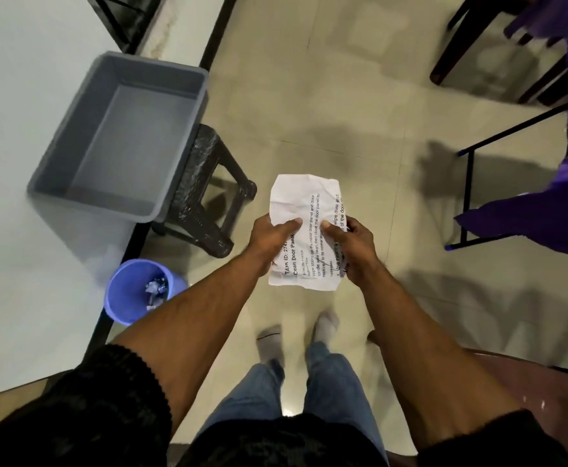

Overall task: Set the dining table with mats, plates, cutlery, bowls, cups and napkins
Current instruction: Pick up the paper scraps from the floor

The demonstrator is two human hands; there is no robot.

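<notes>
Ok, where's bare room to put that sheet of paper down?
The white table shows bare surface left of and beyond the grey tub, which looks empty inside too. Both hands, left hand and right hand, pinch the paper. The blue bin holds scraps; the stool is mostly under the tub.

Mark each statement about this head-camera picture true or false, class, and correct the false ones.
1. Both hands hold the crumpled printed sheet. True: the left hand and the right hand each pinch it.
2. The grey plastic tub is full of plates. False: nothing shows inside it.
3. The blue waste bin stands on the floor beside the table. True.
4. The blue waste bin has nothing in it. False: crumpled scraps lie in it.
5. The dark plastic stool lies toppled. False: it stands upright.
</notes>
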